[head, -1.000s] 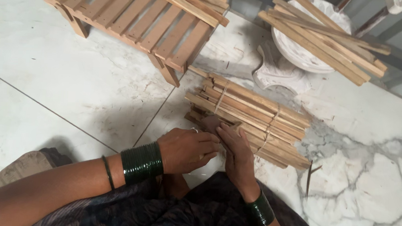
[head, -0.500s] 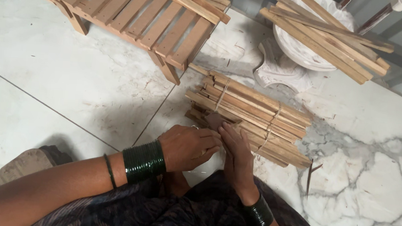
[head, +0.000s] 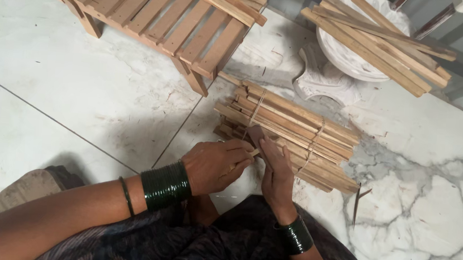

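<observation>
Now, left hand [head: 214, 165]: fingers curled closed around a thin wooden stick [head: 242, 160].
Right hand [head: 275, 173]: fingers straight, flat against the stick.
Stick: between both hands, touching the tied bundle of sticks [head: 296, 129] on the marble floor [head: 72, 99].

Both hands are working at the near edge of a tied bundle of wooden sticks [head: 290, 133] lying on the marble floor [head: 83, 99]. The left hand [head: 216, 166] is curling its fingers [head: 238, 153] around a thin stick [head: 243, 158], while the right hand [head: 277, 173] is pressing flat beside it. A slatted wooden rack [head: 163, 19] is standing beyond the bundle.
</observation>
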Motion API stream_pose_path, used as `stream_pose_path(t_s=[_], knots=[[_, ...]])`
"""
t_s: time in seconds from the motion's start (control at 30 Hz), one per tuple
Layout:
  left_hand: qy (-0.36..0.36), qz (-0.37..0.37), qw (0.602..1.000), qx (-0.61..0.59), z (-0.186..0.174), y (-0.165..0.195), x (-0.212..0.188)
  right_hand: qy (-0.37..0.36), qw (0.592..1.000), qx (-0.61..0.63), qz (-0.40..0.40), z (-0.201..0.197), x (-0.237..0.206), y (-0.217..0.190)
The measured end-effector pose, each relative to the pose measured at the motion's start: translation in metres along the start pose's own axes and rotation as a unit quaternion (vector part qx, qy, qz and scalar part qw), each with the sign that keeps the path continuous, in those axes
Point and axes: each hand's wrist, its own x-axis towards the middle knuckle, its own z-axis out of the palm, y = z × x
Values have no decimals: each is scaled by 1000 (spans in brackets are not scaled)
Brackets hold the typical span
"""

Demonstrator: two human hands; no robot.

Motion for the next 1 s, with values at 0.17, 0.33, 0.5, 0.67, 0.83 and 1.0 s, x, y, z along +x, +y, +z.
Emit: stream_pose_path(t_s=[0.17, 0.33, 0.5, 0.67, 0.83, 1.0], knots=[[-12, -42, 999, 6, -1, 3, 3, -20, 996, -58, 59, -5, 23, 7], [-9, -75, 997, -8, -5, 3, 7, -31, 998, -31, 46, -14, 19, -10], [9, -58, 998, -7, -7, 5, 8, -23, 999, 15, 17, -26, 18, -40], [-1, -77, 997, 16, -9, 10, 13, -5, 1000, -26, -10, -30, 27, -53], [-15, -115, 993, 37, -5, 12, 29, 32, 999, -39, -5, -24, 37, -42], [58, -94, 994, 24, 0, 1, 66, 58, 997, -57, 8, -21, 50, -25]])
